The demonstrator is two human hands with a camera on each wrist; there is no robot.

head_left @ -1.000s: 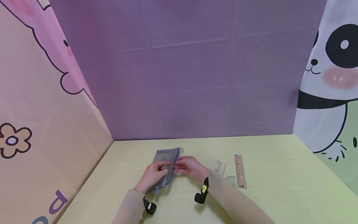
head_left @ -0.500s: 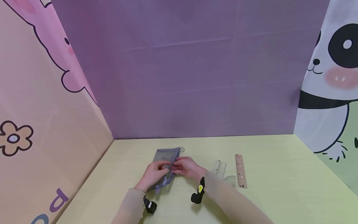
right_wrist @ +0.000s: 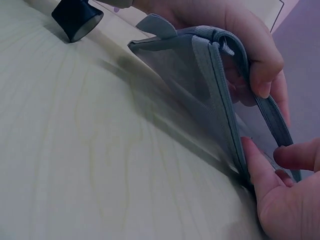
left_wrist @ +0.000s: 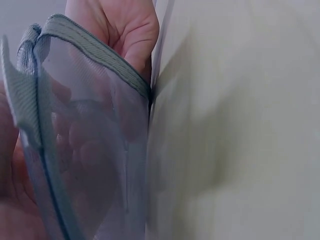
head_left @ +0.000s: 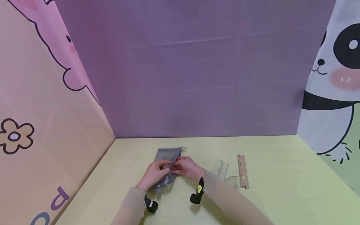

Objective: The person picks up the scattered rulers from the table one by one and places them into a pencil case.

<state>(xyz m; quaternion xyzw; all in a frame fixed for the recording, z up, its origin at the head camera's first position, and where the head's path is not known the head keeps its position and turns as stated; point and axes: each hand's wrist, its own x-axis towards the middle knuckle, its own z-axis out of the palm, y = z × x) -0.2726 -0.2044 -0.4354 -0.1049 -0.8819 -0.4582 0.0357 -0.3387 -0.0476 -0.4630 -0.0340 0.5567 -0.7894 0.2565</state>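
A grey-blue mesh zipper pouch [head_left: 168,153] lies tilted on the table, its zipped side facing right. My left hand [head_left: 154,173] grips the upper edge, the thumb lying along the zipper tape [right_wrist: 276,120] in the right wrist view. At the mouth, which gapes between its two zipper edges, my right hand [head_left: 188,167] holds the edge with thumb and fingers. Through the mesh [left_wrist: 95,165] in the left wrist view, fingers show blurred. A small metal ring [head_left: 184,149] hangs at the pouch's far corner.
Right of the hands lie a clear ruler [head_left: 220,168], a clear protractor [head_left: 232,182] partly covered by the right sleeve, and a pinkish ruler [head_left: 243,172]. A purple backdrop [head_left: 197,78] closes off the table's [head_left: 281,175] far edge, with printed panels on both sides.
My right hand has shifted slightly left, closer against the pouch's mouth. The left hand keeps its grip. The head view has moved a little; the rulers and protractor lie as before.
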